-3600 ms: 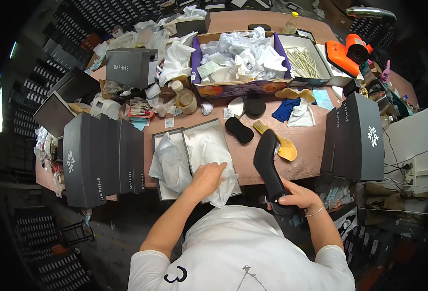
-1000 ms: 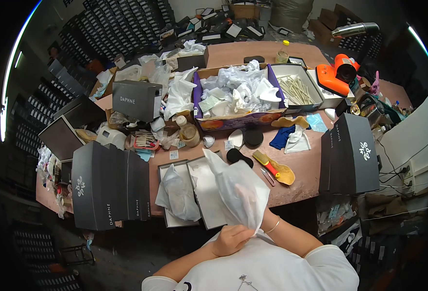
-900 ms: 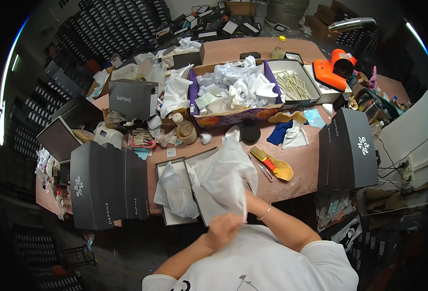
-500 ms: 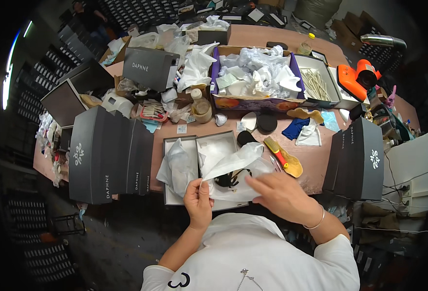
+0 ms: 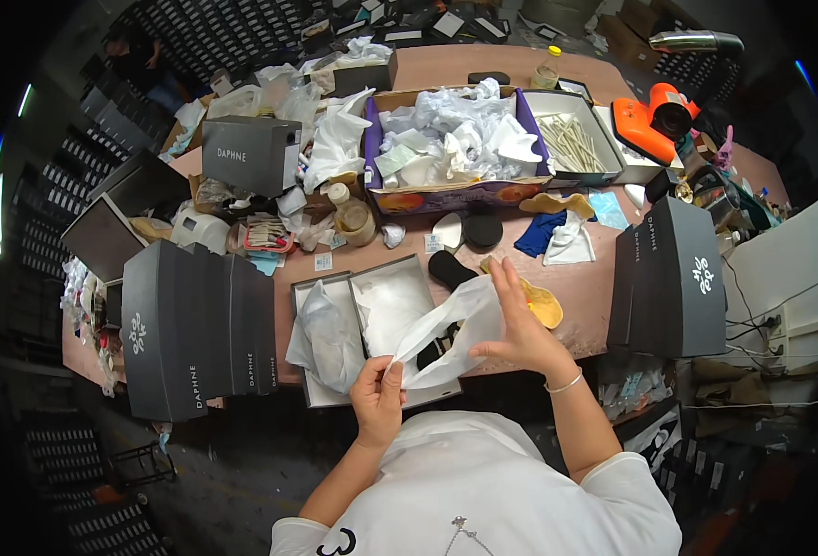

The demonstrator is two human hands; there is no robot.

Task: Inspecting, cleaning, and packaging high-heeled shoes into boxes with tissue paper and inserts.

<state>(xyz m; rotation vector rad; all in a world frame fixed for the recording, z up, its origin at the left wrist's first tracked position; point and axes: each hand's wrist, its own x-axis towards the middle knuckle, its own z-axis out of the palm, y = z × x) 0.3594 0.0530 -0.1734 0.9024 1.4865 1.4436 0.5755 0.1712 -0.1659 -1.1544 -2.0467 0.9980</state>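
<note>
While my left hand and right hand pinch a translucent white tissue sheet | over open grey shoebox | black shoe under sheet | black box stack left on tabletop.

Black item in open shoe box mostly hidden behind white tissue sheet held up by both hands, kind unclear; near table edge covered by person's torso; far-left shelving too dark to resolve.
</note>
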